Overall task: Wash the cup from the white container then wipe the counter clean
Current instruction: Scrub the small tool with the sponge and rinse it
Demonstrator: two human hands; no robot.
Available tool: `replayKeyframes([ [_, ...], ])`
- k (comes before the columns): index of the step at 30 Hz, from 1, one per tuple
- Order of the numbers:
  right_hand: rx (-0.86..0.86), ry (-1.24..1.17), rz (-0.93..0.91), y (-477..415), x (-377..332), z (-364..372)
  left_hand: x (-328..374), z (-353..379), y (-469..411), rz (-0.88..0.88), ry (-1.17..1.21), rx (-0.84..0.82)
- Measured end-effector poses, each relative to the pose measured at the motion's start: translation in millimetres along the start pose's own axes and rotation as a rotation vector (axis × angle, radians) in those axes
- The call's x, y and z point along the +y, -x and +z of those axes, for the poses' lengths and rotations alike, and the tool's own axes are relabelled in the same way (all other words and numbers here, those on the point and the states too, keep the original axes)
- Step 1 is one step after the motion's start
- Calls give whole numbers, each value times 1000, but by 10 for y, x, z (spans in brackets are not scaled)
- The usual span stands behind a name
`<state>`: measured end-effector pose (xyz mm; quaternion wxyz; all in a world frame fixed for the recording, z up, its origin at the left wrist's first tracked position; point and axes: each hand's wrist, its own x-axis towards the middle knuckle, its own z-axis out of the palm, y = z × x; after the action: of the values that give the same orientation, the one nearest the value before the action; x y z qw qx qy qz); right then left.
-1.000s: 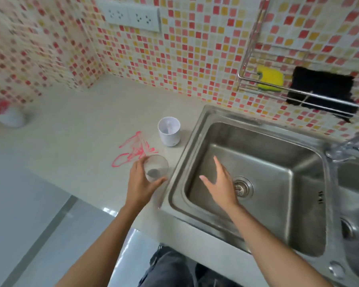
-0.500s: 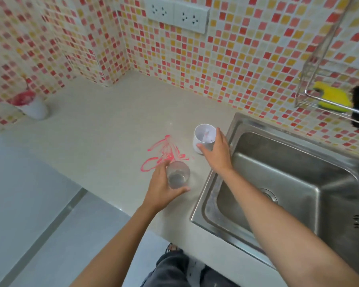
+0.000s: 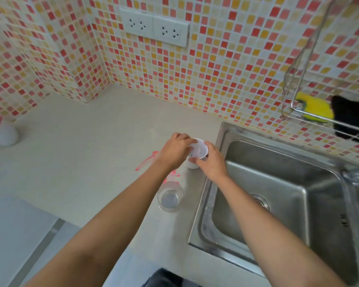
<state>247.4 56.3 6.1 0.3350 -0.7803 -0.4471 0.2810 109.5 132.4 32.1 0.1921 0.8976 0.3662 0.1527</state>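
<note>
A small white container (image 3: 199, 151) stands on the beige counter (image 3: 87, 154) just left of the sink. My left hand (image 3: 174, 152) grips its left side and my right hand (image 3: 210, 162) grips its right side; its top looks tilted toward me. Whether anything is inside it I cannot tell. A clear glass cup (image 3: 170, 196) stands upright and alone on the counter near the front edge, below my left forearm. A pink smear (image 3: 146, 161) marks the counter beside the container, partly hidden by my left wrist.
A steel sink (image 3: 278, 195) lies to the right, with a faucet at the far right edge. A wire wall rack (image 3: 294, 108) holds a yellow sponge (image 3: 314, 108) and a black cloth (image 3: 350, 119). A white pot (image 3: 2, 134) stands far left. Wall sockets (image 3: 154, 30) sit above.
My left hand let go of the glass cup and moved up onto the white container. My right hand stays on the container. The glass remains standing on the counter.
</note>
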Motion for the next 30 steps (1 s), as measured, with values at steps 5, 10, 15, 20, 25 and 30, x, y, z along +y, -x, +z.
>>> replayKeyframes([
  [5,10,-21,25,10,-28,26,-103,35,-230,138,-72,-96],
  [10,18,-6,37,10,-49,2,-56,18,-284,204,-88,-77],
  [15,36,-9,27,36,-73,11,-30,1,-305,284,-151,-54],
  [20,40,53,66,38,-120,21,66,-97,-413,361,-210,73],
  [25,-74,81,53,144,-276,-376,195,-306,-450,155,64,105],
  [30,409,109,-224,289,-600,-1533,442,-428,-492,-26,427,59],
])
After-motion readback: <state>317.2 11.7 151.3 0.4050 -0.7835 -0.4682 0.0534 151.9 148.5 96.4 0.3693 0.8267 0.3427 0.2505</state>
